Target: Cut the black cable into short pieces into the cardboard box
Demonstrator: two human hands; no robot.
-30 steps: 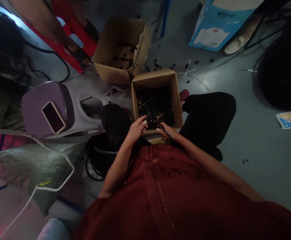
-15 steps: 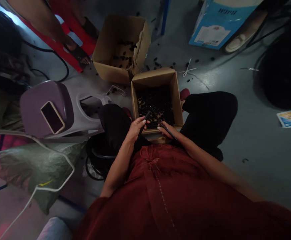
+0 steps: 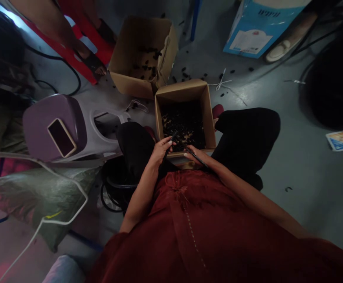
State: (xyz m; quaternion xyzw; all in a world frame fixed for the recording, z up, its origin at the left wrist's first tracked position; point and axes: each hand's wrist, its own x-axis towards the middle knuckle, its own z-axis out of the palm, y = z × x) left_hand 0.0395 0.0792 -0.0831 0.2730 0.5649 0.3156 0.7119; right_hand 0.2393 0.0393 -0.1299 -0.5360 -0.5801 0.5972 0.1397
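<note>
Over the near edge of an open cardboard box (image 3: 208, 118), my left hand (image 3: 162, 150) is closed round a black rod-like piece (image 3: 174, 136), whose end points up and away from me. My right hand (image 3: 195, 154), a little to the right, is closed on a slim, dark, long object (image 3: 200, 160) that runs back along the palm toward the wrist. Its kind is too dark to make out. A gap lies between the two hands. Many small black pieces (image 3: 184, 116) cover the bottom of the box.
Behind stands a second cardboard box (image 3: 132, 84) holding several black pieces; more are scattered on the floor. A phone (image 3: 61, 137) lies on a purple stool (image 3: 38, 125) at left. Another person's feet (image 3: 96, 65) are at upper left. A blue carton (image 3: 250, 31) stands upper right.
The slim dark object in my right hand has drawn back from the left hand's black piece, so its far end now reaches less far over the box. My left hand has barely moved.
</note>
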